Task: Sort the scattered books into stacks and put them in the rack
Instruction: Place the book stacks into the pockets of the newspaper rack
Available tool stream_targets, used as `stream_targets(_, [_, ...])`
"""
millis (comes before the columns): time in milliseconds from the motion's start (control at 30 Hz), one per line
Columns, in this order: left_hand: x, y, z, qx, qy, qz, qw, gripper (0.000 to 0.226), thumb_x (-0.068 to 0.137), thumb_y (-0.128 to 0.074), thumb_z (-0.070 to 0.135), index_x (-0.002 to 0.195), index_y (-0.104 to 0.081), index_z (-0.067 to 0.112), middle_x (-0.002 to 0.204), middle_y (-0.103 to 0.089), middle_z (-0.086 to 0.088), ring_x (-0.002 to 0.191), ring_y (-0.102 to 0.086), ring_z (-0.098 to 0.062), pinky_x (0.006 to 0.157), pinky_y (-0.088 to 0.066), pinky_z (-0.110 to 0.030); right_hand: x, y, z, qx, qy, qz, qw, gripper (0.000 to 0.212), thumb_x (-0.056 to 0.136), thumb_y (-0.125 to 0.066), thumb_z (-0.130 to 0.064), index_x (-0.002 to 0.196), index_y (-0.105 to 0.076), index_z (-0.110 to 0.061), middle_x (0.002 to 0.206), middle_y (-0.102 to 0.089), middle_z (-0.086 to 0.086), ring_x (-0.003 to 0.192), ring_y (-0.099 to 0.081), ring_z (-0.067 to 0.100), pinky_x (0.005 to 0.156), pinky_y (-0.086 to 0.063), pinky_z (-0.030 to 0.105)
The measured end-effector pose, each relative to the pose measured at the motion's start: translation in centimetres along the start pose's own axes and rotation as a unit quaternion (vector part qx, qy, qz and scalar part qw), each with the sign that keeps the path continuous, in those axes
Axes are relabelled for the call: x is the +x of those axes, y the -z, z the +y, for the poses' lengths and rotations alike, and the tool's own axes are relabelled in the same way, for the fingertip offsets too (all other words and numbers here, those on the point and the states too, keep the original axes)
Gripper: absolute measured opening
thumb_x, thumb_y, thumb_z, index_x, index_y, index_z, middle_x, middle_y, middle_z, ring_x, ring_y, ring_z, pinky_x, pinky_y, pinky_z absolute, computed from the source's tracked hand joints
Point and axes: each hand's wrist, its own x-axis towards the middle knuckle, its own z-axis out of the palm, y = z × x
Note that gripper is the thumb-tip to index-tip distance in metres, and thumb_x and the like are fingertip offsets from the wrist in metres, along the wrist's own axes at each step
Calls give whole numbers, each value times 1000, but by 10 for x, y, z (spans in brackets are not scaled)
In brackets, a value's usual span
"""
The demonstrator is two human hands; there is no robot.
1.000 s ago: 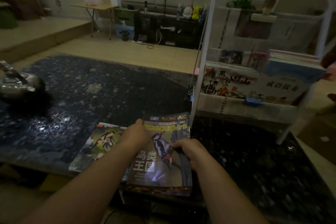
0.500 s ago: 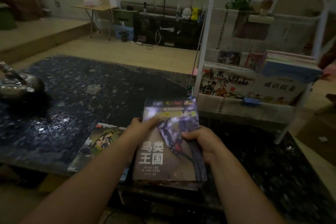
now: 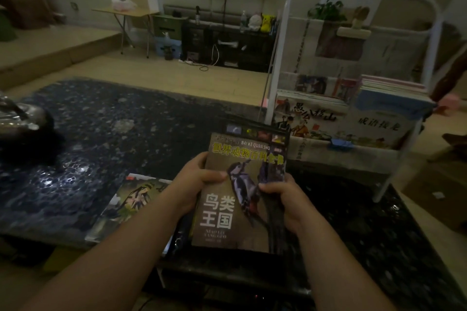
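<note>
Both hands on one book, lifted clear of the dark speckled stone table [image 3: 379,247]. Left hand [image 3: 195,184] clamped on the left long edge, thumb across the cover, fingers hidden beneath. Right hand [image 3: 280,199] clamped on the right long edge, thumb on top likewise. Held item: brown glossy bird book with a woodpecker and large white characters on the cover [image 3: 240,192], possibly the top of a thin stack, lower edges too dark to tell.

Landmark: white metal tube-frame rack with cloth pockets [image 3: 358,63], standing on the table's far right. Book lies short of the rack and to its left, far edge just in front of the rack's lower pocket. Long axis points away from the body toward the rack's left post, cover tilted up toward the camera. Right hand nearer the rack than the left.

Lower pocket already holding illustrated picture books with black brush lettering [image 3: 328,121]. One more illustrated paperback with a dark-haired figure [image 3: 131,202] flat on the table, well left of the rack, under the left forearm.

Likely step: carrying toward the pocket. Needs a forward-and-right carry, then a tip to drop the book in behind the pocket lip.
</note>
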Motion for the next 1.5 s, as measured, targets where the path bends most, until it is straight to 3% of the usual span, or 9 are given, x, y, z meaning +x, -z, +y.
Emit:
stream_targets(133, [-1,3,1,-22,-48,-11,999,61,66,-71,-10,119,-58,18,107,-70,-15,86,-71,-32,65,-58,-41,-5,5,-5,45,-42,-44,997,45,71,-71,-11,115,-65,-13,102,-73,16,87,-71,34,79,-55,46])
stream_targets(300, [1,-4,-3,17,-97,12,995,54,80,-59,-19,108,-59,28,92,-73,-4,80,-72,-21,62,-58,-34,-6,11,-7,-36,18,-28,999,38,80,-69,-5,117,-67,-14,107,-73,11,99,-70,33,94,-51,54])
stream_targets(533, [6,-16,-11,88,-109,36,990,52,86,-61,-9,108,-54,37,107,-67,-3,98,-66,-20,76,-54,-35,-6,13,-4,-100,97,64,988,39,82,-68,3,107,-63,-26,105,-72,-1,100,-67,21,93,-53,49])
stream_targets(633, [9,-13,-8,79,-104,52,990,44,91,-60,2,125,-50,27,116,-64,-6,104,-64,-24,82,-54,-38,-10,13,-9,-145,134,80,977,31,91,-61,-2,103,-60,-31,105,-68,-7,102,-64,15,92,-53,40])
stream_targets(767, [8,-12,-2,250,-163,115,947,39,90,-67,14,121,-48,28,106,-63,10,98,-62,-11,85,-53,-35,-17,20,-20,-327,171,103,924,28,93,-62,-14,114,-57,-31,95,-55,-22,96,-52,4,82,-41,25])
stream_targets(1000, [5,-44,21,283,-204,106,931,32,90,-66,12,115,-52,27,99,-62,13,87,-58,2,66,-46,-14,-31,30,-42,-345,180,176,904,28,95,-60,-17,120,-57,-29,104,-58,-12,108,-56,17,81,-41,29])
stream_targets(1133, [12,-75,50,273,-234,108,927,30,90,-66,14,112,-52,28,99,-61,14,90,-58,0,70,-49,-21,-36,37,-77,-347,202,207,892,25,95,-59,-20,119,-56,-27,114,-61,-6,112,-57,22,81,-41,31])
stream_targets(1333, [22,-124,103,263,-295,113,912,27,90,-67,19,108,-51,33,96,-60,15,87,-56,1,69,-47,-22,-48,49,-149,-343,263,238,870,22,96,-59,-19,117,-57,-25,100,-55,-10,107,-56,21,79,-39,29])
stream_targets(1500, [26,-161,144,249,-337,104,902,24,92,-64,20,110,-51,29,96,-57,17,86,-55,1,67,-48,-23,-55,55,-203,-329,301,248,860,24,95,-60,-17,118,-57,-25,112,-62,-3,110,-57,24,82,-43,32])
